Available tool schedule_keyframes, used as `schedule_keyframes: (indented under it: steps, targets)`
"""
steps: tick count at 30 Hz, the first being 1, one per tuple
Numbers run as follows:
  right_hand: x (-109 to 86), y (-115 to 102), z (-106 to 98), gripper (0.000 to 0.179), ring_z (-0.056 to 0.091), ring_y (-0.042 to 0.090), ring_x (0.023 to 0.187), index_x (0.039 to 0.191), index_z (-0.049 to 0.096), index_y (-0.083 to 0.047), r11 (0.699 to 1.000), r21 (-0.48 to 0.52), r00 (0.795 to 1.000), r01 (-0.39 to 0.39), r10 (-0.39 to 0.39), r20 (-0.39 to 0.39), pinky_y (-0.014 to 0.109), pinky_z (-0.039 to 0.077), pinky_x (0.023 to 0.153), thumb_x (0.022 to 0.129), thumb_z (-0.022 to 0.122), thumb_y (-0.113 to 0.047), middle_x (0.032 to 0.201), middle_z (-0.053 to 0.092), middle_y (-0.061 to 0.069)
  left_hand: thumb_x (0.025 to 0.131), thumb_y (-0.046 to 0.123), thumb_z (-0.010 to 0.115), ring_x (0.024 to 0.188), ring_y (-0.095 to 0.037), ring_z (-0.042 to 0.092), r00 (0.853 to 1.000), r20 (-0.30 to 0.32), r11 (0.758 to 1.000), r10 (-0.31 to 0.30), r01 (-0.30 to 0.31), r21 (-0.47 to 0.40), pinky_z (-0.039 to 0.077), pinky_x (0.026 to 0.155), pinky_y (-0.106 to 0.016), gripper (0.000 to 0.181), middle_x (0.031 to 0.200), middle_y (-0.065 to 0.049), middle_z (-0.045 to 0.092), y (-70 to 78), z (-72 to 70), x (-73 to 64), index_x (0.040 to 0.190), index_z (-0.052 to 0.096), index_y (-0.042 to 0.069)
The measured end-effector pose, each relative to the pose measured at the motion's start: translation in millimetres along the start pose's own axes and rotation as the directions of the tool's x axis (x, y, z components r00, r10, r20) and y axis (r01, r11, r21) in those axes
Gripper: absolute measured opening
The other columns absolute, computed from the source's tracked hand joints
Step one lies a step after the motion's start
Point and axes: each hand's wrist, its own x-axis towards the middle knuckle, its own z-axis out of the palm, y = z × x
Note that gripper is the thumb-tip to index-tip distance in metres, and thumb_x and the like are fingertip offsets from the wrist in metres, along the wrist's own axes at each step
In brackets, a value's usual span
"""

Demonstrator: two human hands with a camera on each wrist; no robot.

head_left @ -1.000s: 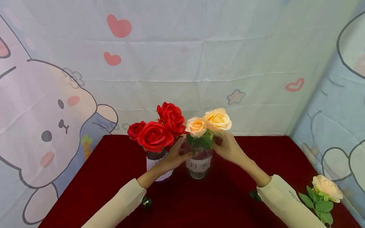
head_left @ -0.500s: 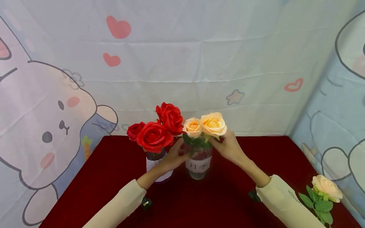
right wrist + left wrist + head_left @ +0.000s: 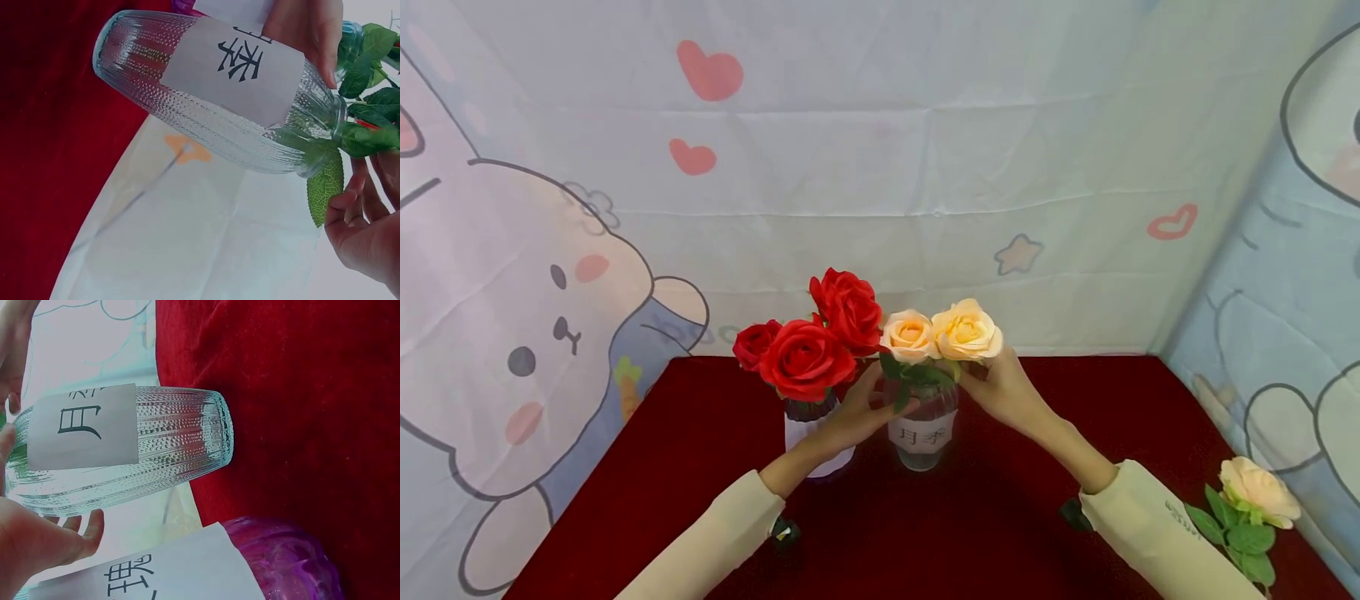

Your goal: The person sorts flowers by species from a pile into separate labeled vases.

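Observation:
A clear ribbed glass vase point(image 3: 922, 437) with a white paper label stands upright on the table. My left hand point(image 3: 859, 410) grips it near the neck, the thumb in front and fingers behind, as the left wrist view shows. A pale peach rose point(image 3: 910, 335) and a larger yellow rose point(image 3: 967, 331) rise from its mouth, with green leaves point(image 3: 375, 137) around the rim. My right hand point(image 3: 369, 231) is at the vase mouth, its curled thumb and fingers pinching the yellow rose below the bloom, beside a hanging leaf point(image 3: 325, 187). The exact grip point is partly hidden.
Left of the glass vase, a purple vase point(image 3: 284, 562) with a white label holds red roses point(image 3: 808, 360). Another peach rose point(image 3: 1258, 492) lies at the right edge of the red cloth table point(image 3: 970, 533). A printed curtain point(image 3: 940, 167) hangs behind.
The yellow rose has sunk lower and shifted slightly left, closer to the peach rose. My right hand has moved slightly with it, while my left hand stays on the vase.

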Motion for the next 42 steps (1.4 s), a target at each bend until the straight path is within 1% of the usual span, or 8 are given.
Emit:
schedule_keyframes:
  steps: [3,9,20,28,34,36,38,42]
  targets:
    - [-6.9,-1,-5,0.02,0.049,0.007,0.07,0.112,0.067,0.0,0.997,-0.077,1.0,0.001,-0.001,-0.002,0.023,0.046,0.06,0.092,0.067,0.007,0.083,0.062,0.006,0.095,0.025,0.072,0.142,-0.025,0.045,1.0,-0.002,1.0,-0.005,0.005,0.001,0.045,0.112,-0.053,0.069,0.153,-0.005,0.045,0.0,0.2,0.6,0.155,0.037,0.022]
    - [-32.1,1,-27,0.021,0.06,0.004,0.076,0.112,0.074,-0.009,0.989,-0.145,1.0,0.0,0.004,0.027,0.022,0.054,0.063,0.094,0.07,0.001,0.098,0.073,0.002,0.095,0.031,0.072,0.14,-0.026,0.047,1.0,0.004,1.0,0.009,-0.009,0.001,0.045,0.112,-0.054,0.071,0.152,-0.004,0.046,0.1,1.4,1.4,0.156,0.036,0.024]
    - [-108.6,19,-103,0.024,0.062,-0.002,0.071,0.115,0.074,-0.01,0.956,-0.269,0.993,-0.117,0.122,0.0,0.019,0.052,0.057,0.096,0.065,0.003,0.097,0.072,-0.012,0.095,0.031,0.072,0.147,-0.023,0.039,1.0,0.004,1.0,-0.002,0.002,0.001,0.045,0.113,-0.053,0.075,0.161,0.004,0.037,-2.2,-0.4,1.9,0.158,0.031,0.031]
    - [-151.3,37,-150,0.018,0.062,-0.004,0.071,0.115,0.073,-0.005,0.896,-0.344,0.959,-0.28,0.278,-0.056,0.019,0.049,0.054,0.099,0.064,-0.004,0.092,0.066,-0.031,0.097,0.027,0.07,0.147,-0.026,0.038,1.0,0.008,1.0,-0.006,0.006,0.002,0.041,0.115,-0.057,0.075,0.161,0.001,0.036,7.0,-6.9,4.1,0.16,0.029,0.03]
    - [-180.6,52,-184,0.034,0.062,-0.002,0.07,0.115,0.071,-0.034,0.872,-0.282,0.913,-0.4,0.406,-0.041,0.022,0.046,0.049,0.103,0.057,-0.006,0.089,0.066,-0.031,0.097,0.026,0.07,0.147,-0.022,0.039,1.0,-0.001,1.0,-0.001,0.001,0.009,0.042,0.115,-0.056,0.074,0.16,0.005,0.037,1.0,-6.9,7.1,0.158,0.03,0.034]
    - [-189.6,54,-193,0.031,0.061,0.001,0.069,0.114,0.072,-0.033,0.841,-0.283,0.881,-0.46,0.472,-0.03,0.023,0.047,0.051,0.105,0.054,-0.008,0.087,0.067,-0.029,0.096,0.026,0.071,0.148,-0.022,0.038,1.0,0.0,1.0,-0.001,0.001,0.011,0.043,0.115,-0.055,0.075,0.161,0.005,0.036,1.8,-6.5,6.6,0.158,0.029,0.034]
    - [-196.8,53,-202,0.023,0.06,0.003,0.067,0.114,0.074,-0.02,0.781,-0.313,0.825,-0.54,0.565,-0.011,0.024,0.048,0.052,0.107,0.052,-0.014,0.085,0.069,-0.024,0.096,0.028,0.071,0.148,-0.023,0.038,1.0,0.004,1.0,0.002,-0.002,0.014,0.042,0.115,-0.056,0.076,0.162,0.005,0.035,2.7,-6.3,5.7,0.159,0.029,0.033]
    - [-207.3,53,-215,0.047,0.058,0.004,0.066,0.115,0.071,0.005,0.609,-0.4,0.637,-0.685,0.767,0.077,0.026,0.049,0.055,0.111,0.044,-0.033,0.088,0.072,-0.007,0.096,0.029,0.071,0.148,-0.025,0.038,1.0,0.011,1.0,0.002,-0.002,0.008,0.042,0.115,-0.057,0.076,0.161,0.003,0.036,3.8,-7.1,3.1,0.159,0.028,0.032]
